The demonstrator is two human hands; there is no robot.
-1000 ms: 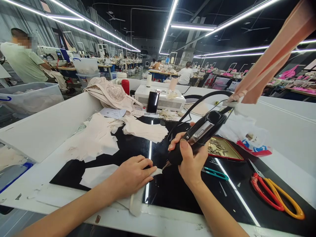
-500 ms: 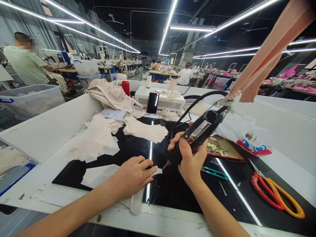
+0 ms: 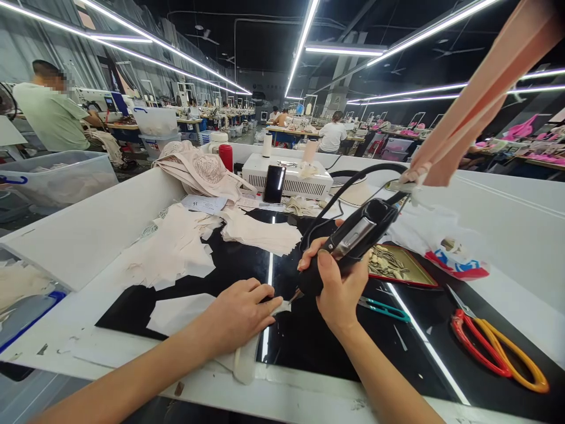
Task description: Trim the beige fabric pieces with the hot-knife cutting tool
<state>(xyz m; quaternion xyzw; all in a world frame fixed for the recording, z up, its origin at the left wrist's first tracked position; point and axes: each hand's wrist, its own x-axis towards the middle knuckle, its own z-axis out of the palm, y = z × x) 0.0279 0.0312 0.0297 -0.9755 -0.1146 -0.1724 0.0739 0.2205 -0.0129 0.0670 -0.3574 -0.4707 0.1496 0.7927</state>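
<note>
The left hand (image 3: 245, 312) has its fingers nearly flat and close together, pressing down on a pale fabric piece (image 3: 286, 307) whose narrow end juts just past the fingertips. The thumb is hidden, so I cannot tell whether it pinches from beneath. The right hand (image 3: 339, 291) is wrapped firmly round a black corded hand tool (image 3: 358, 229), thumb along the near side, the grip leaving no visible gap.

What has just changed is slight: the tool has shifted a little toward the left fingers, which have hardly moved. Its pointed metal tip (image 3: 296, 294) now meets or overlaps the jutting end of the fabric – actual contact is too fine to make out. I judge that the tip is being worked at that end while the left fingers serve as the anchor.

A white piece (image 3: 179, 311) lies on the far side of the left fingers from the tip. Beyond the fingers sits a stack of cut fabric pieces (image 3: 261, 231). To the right of the right-hand fingers are teal-handled snips (image 3: 385, 309) and, farther off, scissors with red and orange handles (image 3: 484, 340); a shallow tray (image 3: 422, 278) lies just behind the snips – all untouched.
</note>
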